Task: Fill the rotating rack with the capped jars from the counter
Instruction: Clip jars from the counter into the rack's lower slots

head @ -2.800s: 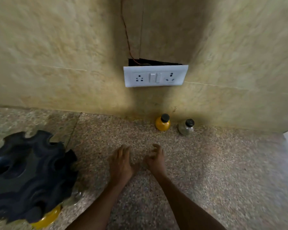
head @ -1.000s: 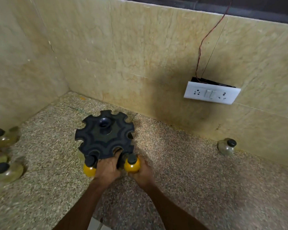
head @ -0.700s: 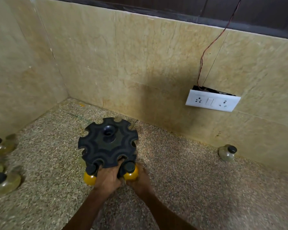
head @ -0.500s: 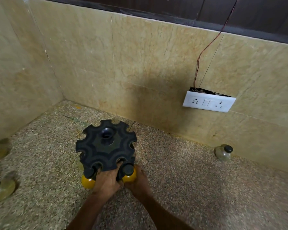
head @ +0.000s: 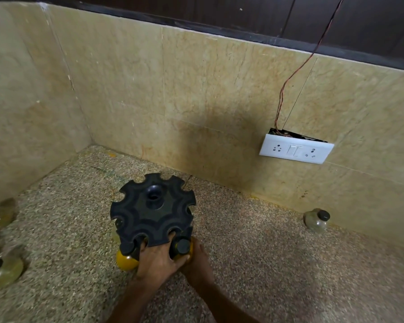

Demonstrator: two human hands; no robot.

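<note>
black notched rack (head: 152, 214) upright on counter, 2 yellow black-capped jars (head: 126, 262) slotted at near edge, clear jar (head: 315, 221) by wall

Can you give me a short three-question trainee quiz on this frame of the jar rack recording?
1. True or false: the clear jar by the wall under the socket plate is already in the black rack.
2. What colour is the jar that the right hand holds at the rack's near edge?
3. Where is the left hand? A: on the counter. B: at the rack's near edge. C: on the socket plate.

Key: 1 false; 2 yellow; 3 B.
</note>
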